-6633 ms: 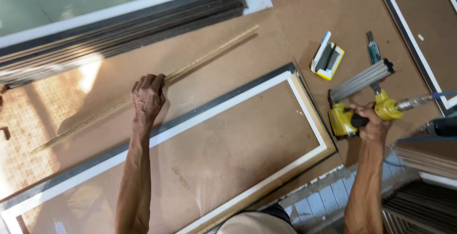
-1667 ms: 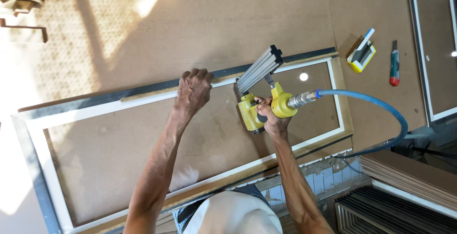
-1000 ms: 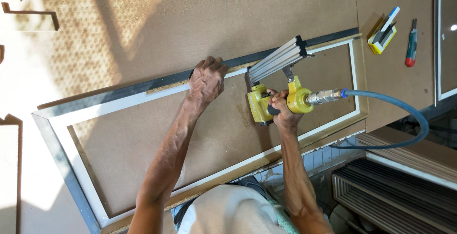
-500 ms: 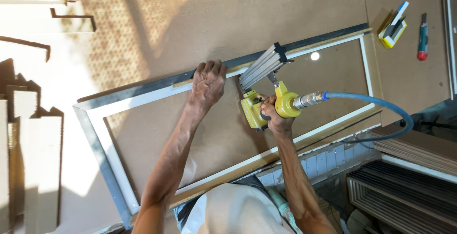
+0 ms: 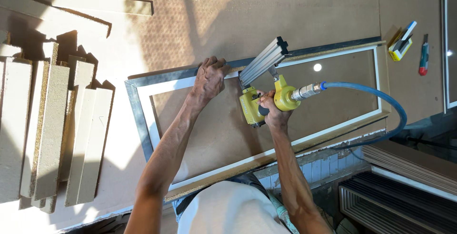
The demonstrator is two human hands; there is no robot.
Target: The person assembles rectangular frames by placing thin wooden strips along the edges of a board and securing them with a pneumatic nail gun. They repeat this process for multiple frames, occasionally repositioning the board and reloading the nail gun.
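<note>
1. Looking down in the head view: left hand (image 5: pixel 209 78) lies palm down on the far rail of a rectangular frame (image 5: pixel 139 119), fingers curled over the rail's outer edge, pressing it flat. No pinch, just a bearing grip.
2. Right hand (image 5: pixel 272 112) is wrapped tight round the handle of a yellow nail gun (image 5: pixel 259 106), fingers closed; trigger finger hidden, cannot tell if pulled.
3. Nail gun sits just right of the left hand, over the frame's inner panel near the far rail; its grey magazine (image 5: pixel 264 61) slants up across that rail.
4. Blue air hose (image 5: pixel 381 103) runs from a metal coupling at the gun's rear, loops right and down off the bench edge.
5. Frame lies flat on a brown board worktop (image 5: pixel 266 10); white inner lip, grey outer strip along the far and left sides.
6. Stack of pale chipboard strips (image 5: pixel 52 124) lies left of the frame, well apart from both hands.
7. Yellow-and-white small tool (image 5: pixel 401 43) and a red-and-blue screwdriver (image 5: pixel 423 59) lie past the frame's right end.
</note>
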